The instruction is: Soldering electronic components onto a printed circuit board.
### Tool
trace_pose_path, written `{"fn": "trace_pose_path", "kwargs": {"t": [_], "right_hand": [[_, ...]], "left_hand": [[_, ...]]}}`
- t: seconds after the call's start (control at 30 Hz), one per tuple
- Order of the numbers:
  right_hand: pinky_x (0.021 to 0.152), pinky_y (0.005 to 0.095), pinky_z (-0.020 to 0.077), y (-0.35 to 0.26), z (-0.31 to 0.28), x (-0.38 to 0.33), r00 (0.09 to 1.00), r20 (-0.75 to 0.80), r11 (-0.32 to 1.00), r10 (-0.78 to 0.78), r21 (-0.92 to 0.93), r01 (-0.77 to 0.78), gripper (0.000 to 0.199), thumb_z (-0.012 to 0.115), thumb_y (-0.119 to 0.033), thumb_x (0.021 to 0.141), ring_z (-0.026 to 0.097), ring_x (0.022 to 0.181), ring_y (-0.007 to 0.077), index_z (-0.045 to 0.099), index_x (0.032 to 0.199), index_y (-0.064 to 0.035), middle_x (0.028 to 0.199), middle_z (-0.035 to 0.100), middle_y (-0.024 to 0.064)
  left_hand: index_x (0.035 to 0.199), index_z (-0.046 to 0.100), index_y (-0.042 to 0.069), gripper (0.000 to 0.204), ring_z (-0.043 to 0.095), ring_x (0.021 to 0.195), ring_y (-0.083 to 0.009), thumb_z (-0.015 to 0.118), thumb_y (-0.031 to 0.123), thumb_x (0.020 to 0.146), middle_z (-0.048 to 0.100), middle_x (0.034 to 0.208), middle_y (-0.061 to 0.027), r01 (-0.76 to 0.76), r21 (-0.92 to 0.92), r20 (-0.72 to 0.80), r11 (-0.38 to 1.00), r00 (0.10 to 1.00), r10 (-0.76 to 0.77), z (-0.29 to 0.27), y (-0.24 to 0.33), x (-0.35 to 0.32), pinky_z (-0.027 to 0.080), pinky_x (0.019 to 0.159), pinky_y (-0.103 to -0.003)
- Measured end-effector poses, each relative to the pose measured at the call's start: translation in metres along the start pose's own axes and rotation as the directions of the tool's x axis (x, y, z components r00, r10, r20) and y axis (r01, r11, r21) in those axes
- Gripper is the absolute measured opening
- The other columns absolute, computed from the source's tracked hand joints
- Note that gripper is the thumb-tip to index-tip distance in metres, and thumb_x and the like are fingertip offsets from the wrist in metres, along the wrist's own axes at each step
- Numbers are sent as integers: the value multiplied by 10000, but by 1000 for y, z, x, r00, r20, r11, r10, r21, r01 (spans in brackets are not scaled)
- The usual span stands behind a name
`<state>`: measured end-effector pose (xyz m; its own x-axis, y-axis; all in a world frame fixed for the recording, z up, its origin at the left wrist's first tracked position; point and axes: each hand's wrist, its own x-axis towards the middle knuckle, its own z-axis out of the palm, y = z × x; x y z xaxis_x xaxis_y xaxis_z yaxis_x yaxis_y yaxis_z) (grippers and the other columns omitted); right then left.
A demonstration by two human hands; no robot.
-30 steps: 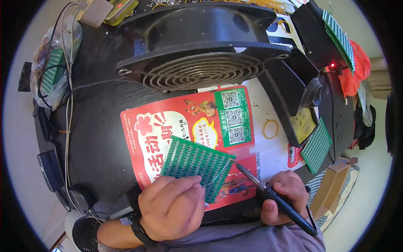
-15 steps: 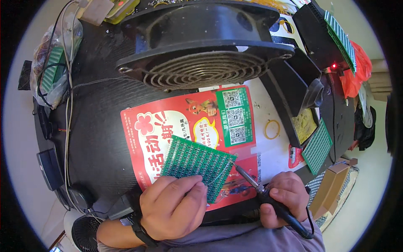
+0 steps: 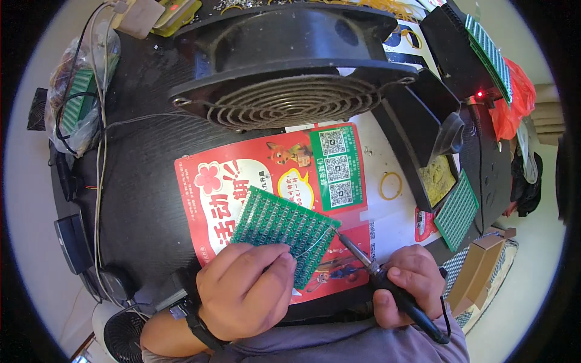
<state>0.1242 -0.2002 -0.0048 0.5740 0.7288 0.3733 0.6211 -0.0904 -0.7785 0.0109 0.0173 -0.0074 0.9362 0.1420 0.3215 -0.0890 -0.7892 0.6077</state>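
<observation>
A green circuit board [image 3: 281, 221] covered with rows of small parts is tilted over a red printed sheet. My left hand [image 3: 245, 293] is closed at its lower left side, pinching a thin solder wire [image 3: 313, 243] between thumb and fingers. The wire runs across the board toward its right corner. Whether the hidden fingers also grip the board, I cannot tell. My right hand [image 3: 414, 284] is wrapped round the black handle of a soldering iron [image 3: 382, 282]. The iron's tip meets the board's right corner, close to the wire's end.
A large black fan [image 3: 296, 91] stands just beyond the board. To the right are a black iron stand with a yellow sponge [image 3: 439, 181], another green board [image 3: 458, 212] and a cardboard box [image 3: 481, 269]. Cables [image 3: 100, 181] run down the left side, by a plastic bag [image 3: 82, 91].
The board has shifted slightly up, and my left hand slightly left with the solder wire. The soldering iron stays almost in place at the right corner.
</observation>
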Motion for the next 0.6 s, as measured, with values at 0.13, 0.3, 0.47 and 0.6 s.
{"fn": "trace_pose_path", "kwargs": {"t": [0.13, 0.3, 0.47, 0.6], "right_hand": [[519, 321, 446, 1, 1, -1, 1000, -11, 1000, -15, 5, 15, 358, 749, -76, 675, 565, 589, 222, 579, 980, 0, 750, 569, 93], [524, 321, 446, 2, -3, -2, 999, 35, 1000, -14, 22, 13, 367, 747, -80, 679, 568, 603, 221, 573, 992, -1, 755, 568, 88], [527, 321, 445, 2, -1, -1, 1000, 26, 1000, -8, 10, 8, 365, 744, -84, 688, 566, 605, 219, 570, 997, 1, 761, 569, 85], [526, 323, 444, 2, -2, -2, 1000, 19, 1000, -5, 10, 5, 362, 744, -85, 694, 562, 603, 217, 567, 998, 1, 761, 564, 82]], "left_hand": [[845, 654, 2, 222, 575, 567, -229, 729, -39, 640, 633, 784, -114, 33, -43, 7, 999, 999, -33, -7, 3, -1, 468, 510, -313], [917, 676, 12, 278, 547, 542, -214, 729, -44, 650, 558, 660, -89, 260, -125, 152, 957, 959, -241, -29, 15, -10, 428, 500, -312], [844, 661, 22, 217, 490, 510, -200, 726, -27, 643, 527, 642, -62, 93, -8, -7, 996, 996, -93, -35, 15, -5, 374, 485, -300], [799, 635, 13, 187, 503, 506, -196, 699, -35, 630, 541, 633, -58, 60, -30, -10, 998, 998, -60, -29, 18, 0, 386, 487, -295]]}}
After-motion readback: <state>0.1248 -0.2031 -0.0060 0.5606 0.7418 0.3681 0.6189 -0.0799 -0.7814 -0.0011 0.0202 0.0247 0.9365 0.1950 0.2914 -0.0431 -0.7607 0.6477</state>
